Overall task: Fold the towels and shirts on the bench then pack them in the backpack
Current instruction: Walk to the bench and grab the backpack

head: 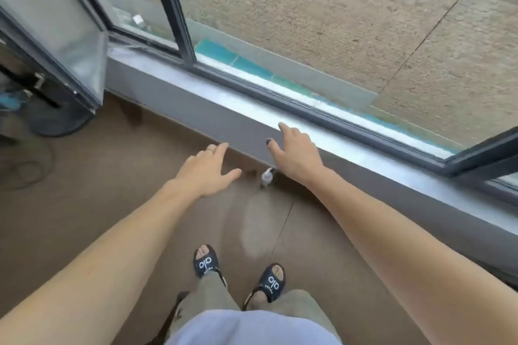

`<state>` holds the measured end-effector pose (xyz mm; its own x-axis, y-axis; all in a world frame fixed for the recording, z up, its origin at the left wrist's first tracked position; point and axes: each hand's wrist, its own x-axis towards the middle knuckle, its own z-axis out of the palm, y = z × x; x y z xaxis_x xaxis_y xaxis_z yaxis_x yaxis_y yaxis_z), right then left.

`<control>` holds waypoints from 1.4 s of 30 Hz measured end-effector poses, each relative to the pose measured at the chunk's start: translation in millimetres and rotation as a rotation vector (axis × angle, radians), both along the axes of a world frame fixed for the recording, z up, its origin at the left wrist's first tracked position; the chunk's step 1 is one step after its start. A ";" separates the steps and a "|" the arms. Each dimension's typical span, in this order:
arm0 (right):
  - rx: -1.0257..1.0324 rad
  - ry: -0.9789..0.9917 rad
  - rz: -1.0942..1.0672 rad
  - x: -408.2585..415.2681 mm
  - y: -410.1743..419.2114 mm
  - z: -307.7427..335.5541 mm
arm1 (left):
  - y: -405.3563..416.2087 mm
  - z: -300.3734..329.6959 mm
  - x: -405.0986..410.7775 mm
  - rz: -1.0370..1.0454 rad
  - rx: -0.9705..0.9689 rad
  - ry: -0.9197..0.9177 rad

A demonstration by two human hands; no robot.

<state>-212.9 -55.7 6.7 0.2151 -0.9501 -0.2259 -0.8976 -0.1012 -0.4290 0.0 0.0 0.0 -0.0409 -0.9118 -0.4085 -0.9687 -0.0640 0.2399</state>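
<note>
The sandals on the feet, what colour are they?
The sandals are black with white lettering on the straps, seen best in the head view, near the bottom.

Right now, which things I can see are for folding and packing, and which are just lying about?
For the job: left hand and right hand, both bare; no towels, shirts or backpack in view.
Just about: window ledge, small bottle, fan base, slippers.

White "alo" logo across the strap of the left black slide sandal (pixel 206 262), same white "alo" logo on the right black slide sandal (pixel 272 283), smaller white lettering beneath each logo too blurred to read
</note>
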 end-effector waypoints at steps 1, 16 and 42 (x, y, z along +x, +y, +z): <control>0.027 0.038 0.034 12.6 2.7 -7.2 | 8.2 -6.0 9.6 0.026 0.033 -0.023; 0.085 0.269 0.617 291.6 48.3 -42.3 | 138.0 -39.8 226.2 0.550 0.115 -0.064; -0.010 0.213 1.636 789.0 206.7 -30.3 | 343.4 -7.4 502.3 1.584 0.109 -0.092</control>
